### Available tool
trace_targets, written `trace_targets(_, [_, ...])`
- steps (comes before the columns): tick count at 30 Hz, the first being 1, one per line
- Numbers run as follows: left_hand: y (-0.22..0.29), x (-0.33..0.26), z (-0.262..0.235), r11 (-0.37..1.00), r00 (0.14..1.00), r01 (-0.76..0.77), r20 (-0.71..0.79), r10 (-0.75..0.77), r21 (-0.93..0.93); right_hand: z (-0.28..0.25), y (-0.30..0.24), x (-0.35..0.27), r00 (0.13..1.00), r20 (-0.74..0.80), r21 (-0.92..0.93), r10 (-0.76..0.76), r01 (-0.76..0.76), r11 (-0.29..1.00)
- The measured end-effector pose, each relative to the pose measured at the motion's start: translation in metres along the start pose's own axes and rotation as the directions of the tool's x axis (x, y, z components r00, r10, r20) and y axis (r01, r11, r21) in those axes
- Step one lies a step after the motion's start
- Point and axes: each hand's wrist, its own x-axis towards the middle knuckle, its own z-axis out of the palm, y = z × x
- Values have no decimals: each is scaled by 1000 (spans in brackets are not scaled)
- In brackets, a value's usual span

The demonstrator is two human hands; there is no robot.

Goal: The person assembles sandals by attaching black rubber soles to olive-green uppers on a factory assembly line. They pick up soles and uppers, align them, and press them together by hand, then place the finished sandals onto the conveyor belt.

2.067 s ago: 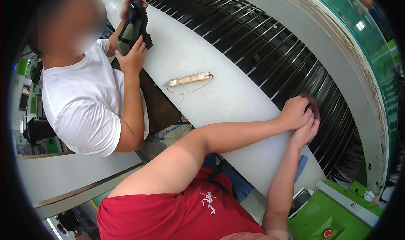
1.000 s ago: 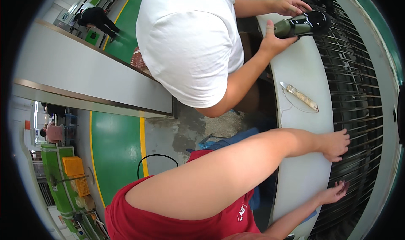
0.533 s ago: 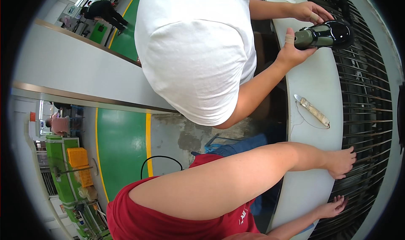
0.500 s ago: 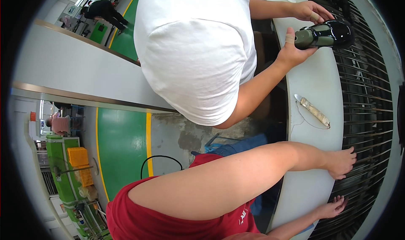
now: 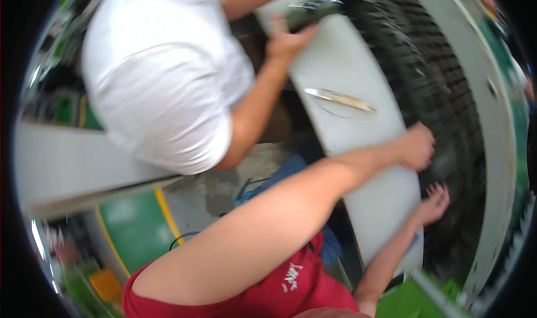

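Two arms (image 5: 263, 223) outstretched, left hand (image 5: 418, 146) curled, grip unclear, right hand (image 5: 433, 205) loosely spread

A white tabletop (image 5: 363, 133) runs aslant through the middle of the room, and past it a pale curved frame (image 5: 475, 94) bends down the right side, edged with a green panel (image 5: 512, 108). At left, a low whitish partition (image 5: 72, 161) stands above a green floor strip (image 5: 137, 228) bordered by yellow lines (image 5: 170, 217). Grey floor (image 5: 193, 206) with a darker patch adjoins it. Blurred green machinery (image 5: 75, 279), an orange crate (image 5: 106, 285) and bright light streaks (image 5: 38, 234) fill the lower left.
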Motion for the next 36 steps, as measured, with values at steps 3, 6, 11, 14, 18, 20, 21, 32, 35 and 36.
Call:
trace_targets(3, [-10, 1, -8, 999, 1000, 25, -2, -25, 40, 5, -39, -3, 999, 45, 103, 4, -9, 995])
trace_targets(6, [-20, 3, -12, 998, 998, 50, 21, -51, 37, -23, -107, 0, 985, 6, 191, -172, 167, 967])
trace_targets(11, [-20, 1, -6, 992, 999, 6, 46, -12, 126, -118, -194, 64, 768, -221, -68, -601, 603, 795])
trace_targets(14, [-19, 1, -6, 994, 999, 12, 50, -17, 107, -171, -215, 130, 706, -266, -244, -657, 610, 754])
trace_targets(18, [-14, 1, 3, 996, 998, 6, 65, -11, 85, -268, -212, 231, 846, -43, -754, -532, 322, 572])
trace_targets(20, [-12, 3, 5, 995, 997, 2, 81, -10, 96, -331, -192, 283, 929, -46, -941, -368, 83, 327])
trace_targets(21, [-11, 3, 6, 997, 996, 2, 85, -9, 80, -365, -176, 301, 958, -86, -983, -274, -36, 182])
trace_targets(32, [-8, 8, 10, 999, 997, -25, 75, 23, 27, -521, -78, 355, 812, -506, -855, 290, -516, -48])
trace_targets(35, [-14, 7, 1, 998, 996, -4, 93, -2, 59, -507, -60, 374, 813, -496, -862, 306, -502, -63])
trace_targets(36, [-14, 6, 0, 998, 995, -2, 100, -4, 62, -505, -57, 374, 810, -504, -857, 301, -512, -56])
